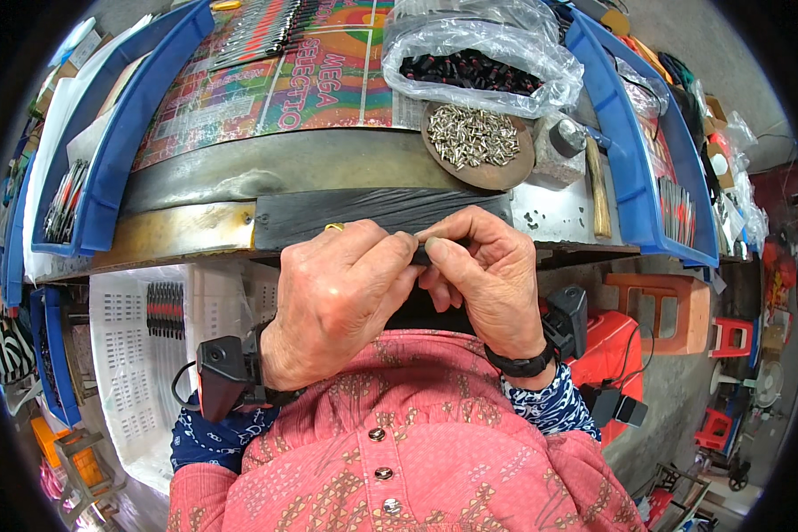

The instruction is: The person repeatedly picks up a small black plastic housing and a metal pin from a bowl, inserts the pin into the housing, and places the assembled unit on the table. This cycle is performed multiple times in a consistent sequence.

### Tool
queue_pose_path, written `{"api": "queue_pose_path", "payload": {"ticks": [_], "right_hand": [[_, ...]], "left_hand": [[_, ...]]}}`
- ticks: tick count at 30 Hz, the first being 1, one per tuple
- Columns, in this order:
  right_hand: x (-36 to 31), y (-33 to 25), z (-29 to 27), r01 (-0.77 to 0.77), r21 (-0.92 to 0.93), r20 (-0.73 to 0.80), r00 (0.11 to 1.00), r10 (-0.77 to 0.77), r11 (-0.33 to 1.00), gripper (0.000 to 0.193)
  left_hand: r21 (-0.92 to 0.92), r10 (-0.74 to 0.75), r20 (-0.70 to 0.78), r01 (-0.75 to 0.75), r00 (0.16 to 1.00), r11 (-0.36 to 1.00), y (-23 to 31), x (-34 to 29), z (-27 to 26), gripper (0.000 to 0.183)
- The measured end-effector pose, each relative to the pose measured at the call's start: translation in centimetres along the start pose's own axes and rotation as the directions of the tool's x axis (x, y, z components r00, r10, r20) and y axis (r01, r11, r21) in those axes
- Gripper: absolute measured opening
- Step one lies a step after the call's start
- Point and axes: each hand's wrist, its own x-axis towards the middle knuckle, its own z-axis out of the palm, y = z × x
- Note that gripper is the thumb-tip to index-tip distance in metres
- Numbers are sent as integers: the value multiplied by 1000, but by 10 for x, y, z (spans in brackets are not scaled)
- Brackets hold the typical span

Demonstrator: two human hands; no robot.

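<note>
My left hand (341,288) and my right hand (486,284) meet at the fingertips, just over the bench's near edge. Between them both hands pinch a small black piece (422,256), mostly hidden by the fingers. Beyond the hands, a round brown dish (434,160) holds a heap of small silvery metal parts (479,137). Behind the dish, a clear plastic bag (470,43) lies open, full of small black parts with red bits (474,73). A black rubbery strip (328,211) covers the bench edge in front of my fingers.
Right of the dish stand a stone-like block (559,160) and a tool with a wooden handle (598,191). Blue bins flank the bench at left (115,160) and right (625,168). Pen-like sticks (262,31) lie at the back; a white basket (133,381) sits below left.
</note>
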Motion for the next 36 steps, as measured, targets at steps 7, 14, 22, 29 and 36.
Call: {"api": "queue_pose_path", "payload": {"ticks": [7, 14, 22, 29, 36], "right_hand": [[3, -1, -1, -5, 16, -3, 1000, 5, 1000, 9], [5, 0, -3, -13, -4, 24, 1000, 13, 1000, 8], [3, 6, -4, 24, -37, 3, 1000, -24, 999, 15], [1, 6, -6, -7, 19, 47, 999, 6, 1000, 16], [-1, -1, -1, -35, -81, -3, 999, 35, 996, 12]], "left_hand": [[21, 6, 32, -7, 999, 1000, -1, 2, -1, 14], [19, -28, 44, 27, 999, 999, -1, 2, 0, 12], [-51, -76, 35, 77, 997, 996, -1, 1, 3, 14], [-46, -103, 51, 106, 993, 993, 0, 0, -2, 16], [-13, -57, 38, 58, 998, 998, 2, -4, 2, 14]]}}
